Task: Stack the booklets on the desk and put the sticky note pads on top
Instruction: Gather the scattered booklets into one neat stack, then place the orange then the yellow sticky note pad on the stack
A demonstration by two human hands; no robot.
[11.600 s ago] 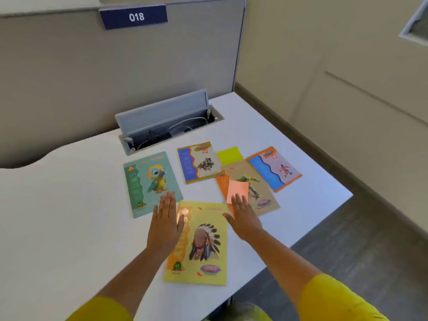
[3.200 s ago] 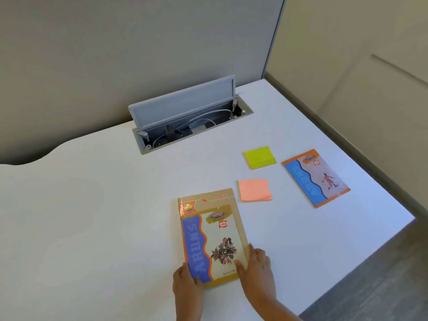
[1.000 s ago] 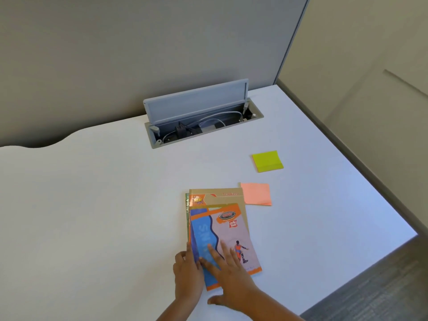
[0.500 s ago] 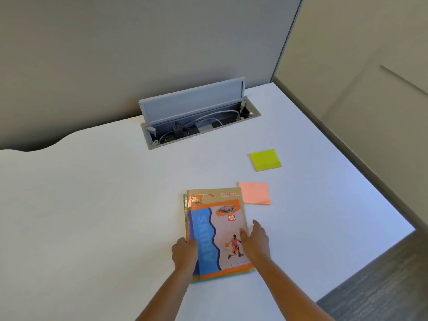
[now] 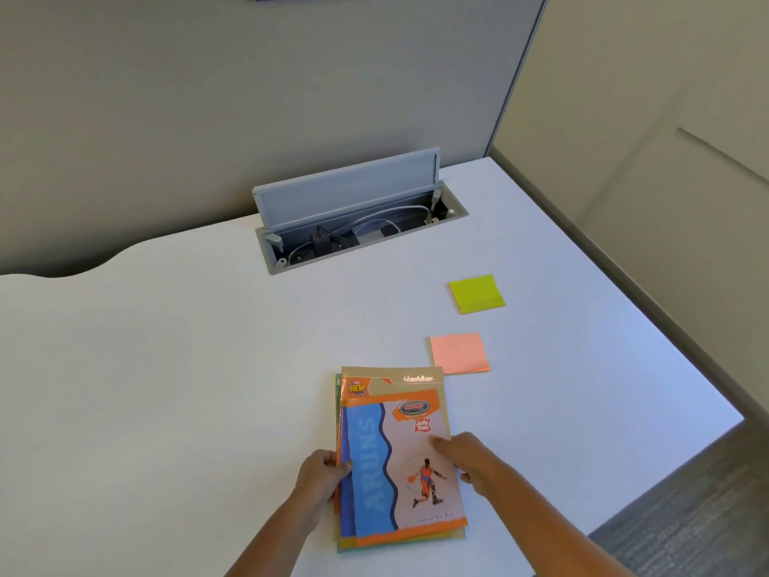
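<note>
A stack of booklets (image 5: 397, 460) lies on the white desk (image 5: 166, 368) near its front edge, a blue and orange basketball cover on top. My left hand (image 5: 322, 472) grips the stack's left edge. My right hand (image 5: 468, 453) presses against its right edge. The edges of the lower booklets stick out a little at the top and left. A pink sticky note pad (image 5: 458, 353) lies just beyond the stack's far right corner. Farther back and to the right sits a green sticky note pad (image 5: 477, 294).
An open grey cable box (image 5: 353, 214) with wires is set into the desk at the back. A grey partition wall (image 5: 249, 97) stands behind it. The desk's right edge (image 5: 624, 293) drops to the floor.
Both hands have stayed at the sides of the stack, squaring it. The top booklet sits straighter on the pile than a second ago. The pads have not moved.
</note>
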